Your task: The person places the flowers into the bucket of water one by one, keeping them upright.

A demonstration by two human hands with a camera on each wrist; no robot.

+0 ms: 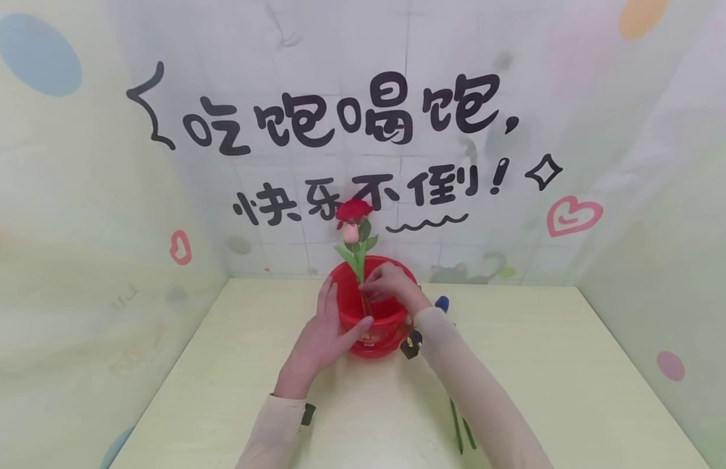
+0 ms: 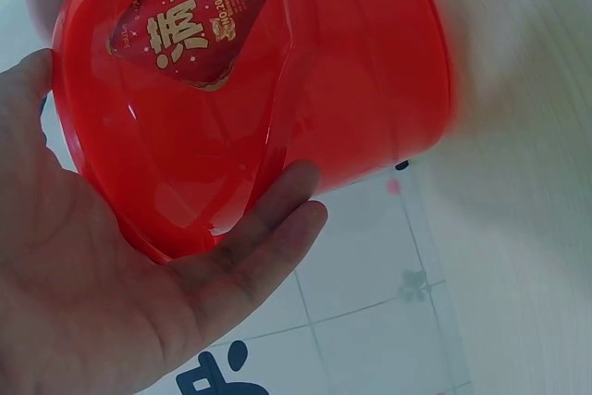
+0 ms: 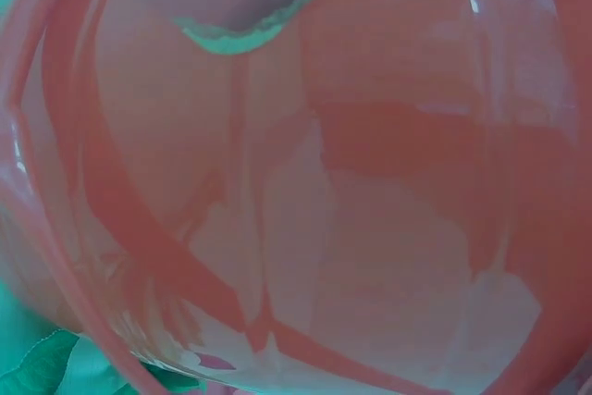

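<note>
A red plastic bucket (image 1: 371, 349) stands upright near the back of the table. My left hand (image 1: 323, 335) holds its left side, thumb at the near rim and fingers along the outside wall, as the left wrist view shows the hand (image 2: 120, 275) against the bucket (image 2: 370, 71). My right hand (image 1: 392, 284) reaches over the rim and pinches the stems of a red flower (image 1: 353, 211) and a pink bud (image 1: 351, 233) with green leaves. The stems' lower ends reach inside the bucket. The right wrist view is filled by the bucket's wall (image 3: 398, 182).
Right of the bucket, a blue flower head (image 1: 442, 303) lies on the table (image 1: 234, 391), partly behind my right sleeve. Green stems (image 1: 456, 426) stick out below that sleeve. A printed backdrop (image 1: 316, 39) rises behind the table.
</note>
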